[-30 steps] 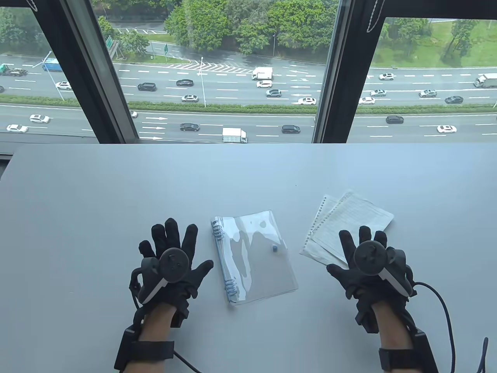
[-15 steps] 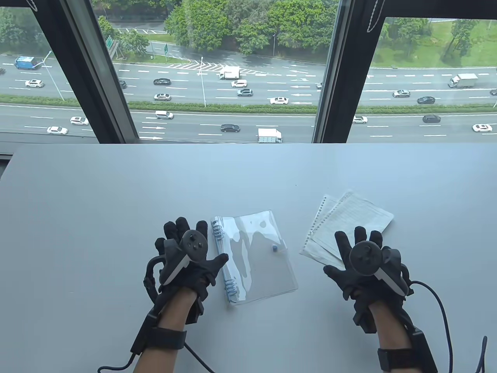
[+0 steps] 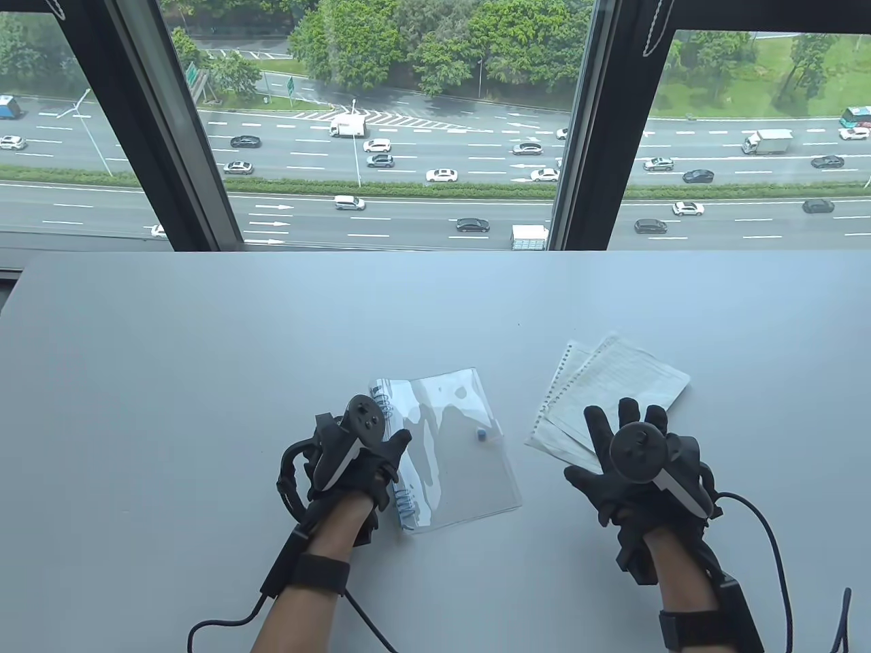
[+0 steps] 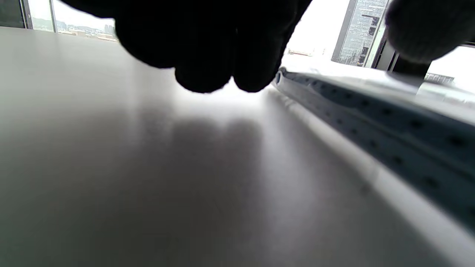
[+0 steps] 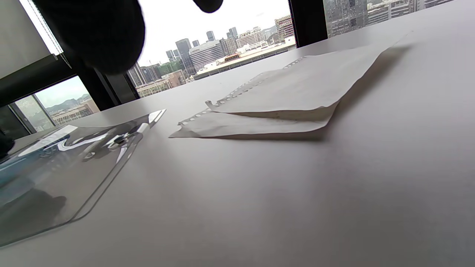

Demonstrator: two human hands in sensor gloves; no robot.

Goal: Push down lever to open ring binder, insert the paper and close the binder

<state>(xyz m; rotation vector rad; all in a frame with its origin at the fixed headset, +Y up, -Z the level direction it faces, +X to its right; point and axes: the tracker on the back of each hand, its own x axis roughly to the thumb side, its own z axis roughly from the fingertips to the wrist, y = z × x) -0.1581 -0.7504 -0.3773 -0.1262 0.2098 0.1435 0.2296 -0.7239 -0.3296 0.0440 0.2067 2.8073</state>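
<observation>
The left hand (image 3: 354, 456), fingers bunched together, is reaching the closed ring binder (image 3: 452, 445) spine (cover-lifting comes next, I judge).

The ring binder (image 3: 452, 452) lies closed near the middle of the table (image 3: 170, 354), its ringed spine on its left side, and the left hand (image 3: 354, 456) sits at that spine, thumb over the cover and fingers down on the table just beside the spine's edge. To the binder's right, well apart from it, two punched paper sheets (image 3: 612, 394) lie overlapped, one on the other, holes toward the binder. The right hand (image 3: 636, 462) is over the near corner of the sheets, and a window (image 3: 408, 122) stands behind the table's far edge.
</observation>
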